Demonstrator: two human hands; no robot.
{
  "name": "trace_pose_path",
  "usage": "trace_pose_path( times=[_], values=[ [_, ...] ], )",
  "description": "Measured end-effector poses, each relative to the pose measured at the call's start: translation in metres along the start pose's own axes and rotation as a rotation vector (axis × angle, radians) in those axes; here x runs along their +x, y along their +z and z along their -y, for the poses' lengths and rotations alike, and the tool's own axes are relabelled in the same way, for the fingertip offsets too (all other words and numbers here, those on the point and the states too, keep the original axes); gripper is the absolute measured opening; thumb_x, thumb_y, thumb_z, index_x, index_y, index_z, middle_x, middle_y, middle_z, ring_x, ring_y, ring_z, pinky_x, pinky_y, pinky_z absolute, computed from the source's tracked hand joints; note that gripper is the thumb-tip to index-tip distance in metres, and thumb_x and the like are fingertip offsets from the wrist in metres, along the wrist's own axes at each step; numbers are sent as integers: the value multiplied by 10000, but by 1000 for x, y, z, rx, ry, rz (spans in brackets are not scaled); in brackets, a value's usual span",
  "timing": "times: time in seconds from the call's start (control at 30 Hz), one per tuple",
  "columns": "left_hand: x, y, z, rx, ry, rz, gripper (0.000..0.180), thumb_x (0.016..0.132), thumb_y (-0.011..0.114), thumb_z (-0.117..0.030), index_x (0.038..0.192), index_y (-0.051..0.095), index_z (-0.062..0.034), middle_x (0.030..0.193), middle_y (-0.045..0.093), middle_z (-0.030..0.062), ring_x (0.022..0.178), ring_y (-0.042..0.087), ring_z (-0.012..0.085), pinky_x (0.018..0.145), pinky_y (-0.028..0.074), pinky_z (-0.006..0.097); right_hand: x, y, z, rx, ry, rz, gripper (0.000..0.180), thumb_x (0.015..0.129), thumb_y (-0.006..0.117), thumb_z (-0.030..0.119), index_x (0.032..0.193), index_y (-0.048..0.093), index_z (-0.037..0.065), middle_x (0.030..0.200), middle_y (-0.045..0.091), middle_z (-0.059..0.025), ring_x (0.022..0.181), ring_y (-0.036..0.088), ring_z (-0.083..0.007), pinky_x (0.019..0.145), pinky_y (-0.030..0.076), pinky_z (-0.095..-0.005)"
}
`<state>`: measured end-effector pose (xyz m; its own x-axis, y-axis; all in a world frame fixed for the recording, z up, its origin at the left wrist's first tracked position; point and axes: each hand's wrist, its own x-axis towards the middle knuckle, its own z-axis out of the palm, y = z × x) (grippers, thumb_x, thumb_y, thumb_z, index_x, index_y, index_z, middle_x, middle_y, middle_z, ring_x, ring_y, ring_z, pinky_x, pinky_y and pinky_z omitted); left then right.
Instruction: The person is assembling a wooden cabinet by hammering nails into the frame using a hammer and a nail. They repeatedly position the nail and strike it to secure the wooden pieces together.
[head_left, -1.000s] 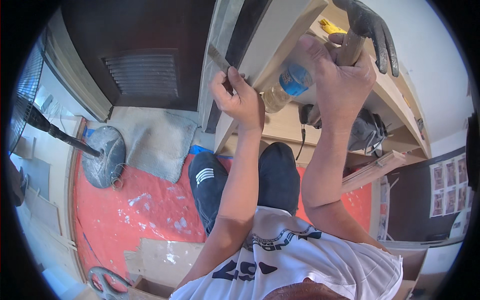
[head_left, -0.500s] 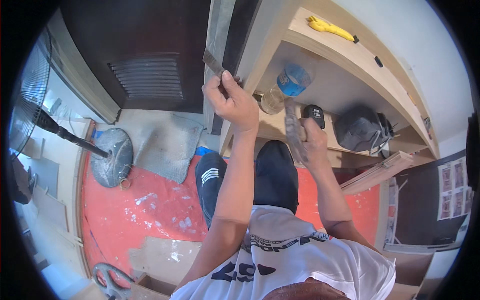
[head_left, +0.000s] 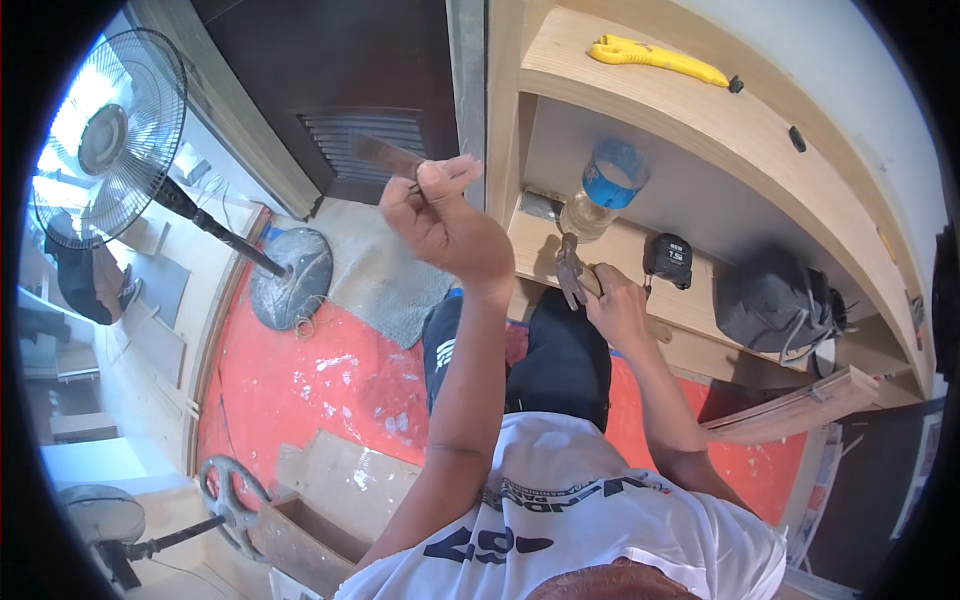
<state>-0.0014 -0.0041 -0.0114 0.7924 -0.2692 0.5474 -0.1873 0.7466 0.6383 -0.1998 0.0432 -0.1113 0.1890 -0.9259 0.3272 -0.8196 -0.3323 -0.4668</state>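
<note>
Raised in front of the dark louvred door [head_left: 345,60], my left hand [head_left: 450,230] pinches a thin, flat, dark metal piece [head_left: 388,155] between thumb and fingers. Its exact kind does not show. My right hand [head_left: 618,308] grips a hammer [head_left: 568,270] near its head, low over the front of the wooden shelf. Beyond the hammer stands a clear plastic bottle [head_left: 592,215] with a blue label. A black tape measure [head_left: 668,258] sits just right of it on the same shelf.
Farther right on that shelf lies a dark grey fabric item [head_left: 775,305]. The upper shelf bears a yellow utility knife [head_left: 655,58]. At left, a standing fan [head_left: 105,140] rises from a dusty round base [head_left: 290,285]. Red sheeting [head_left: 320,385] covers the floor.
The view has swung left, showing more of the fan. My right hand and the hammer, blurred before, now show more clearly and lower. The left hand still holds the metal piece, now turned flatter.
</note>
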Motion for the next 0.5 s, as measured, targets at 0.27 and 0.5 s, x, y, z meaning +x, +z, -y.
trace_pose_path(
  times=[0.27, 0.5],
  values=[
    [4, 29, -38, -134, 51, 48, 320, 1064, 419, -274, 1121, 351, 34, 1102, 616, 282, 1004, 672, 289, 843, 584, 377, 21, -11, -5, 16, 123, 258, 326, 910, 618, 288, 1127, 645, 47, 960, 698, -235, 900, 671, -412, 793, 532, -489],
    [-15, 60, -54, 66, 101, 79, 347, 1065, 376, -275, 1181, 334, 50, 1329, 501, 326, 1244, 541, 331, 1025, 467, 451, 18, 12, -30, 210, 61, 157, 196, 875, 649, 147, 984, 617, -14, 830, 657, -280, 825, 648, -454, 717, 502, -525]
  ],
)
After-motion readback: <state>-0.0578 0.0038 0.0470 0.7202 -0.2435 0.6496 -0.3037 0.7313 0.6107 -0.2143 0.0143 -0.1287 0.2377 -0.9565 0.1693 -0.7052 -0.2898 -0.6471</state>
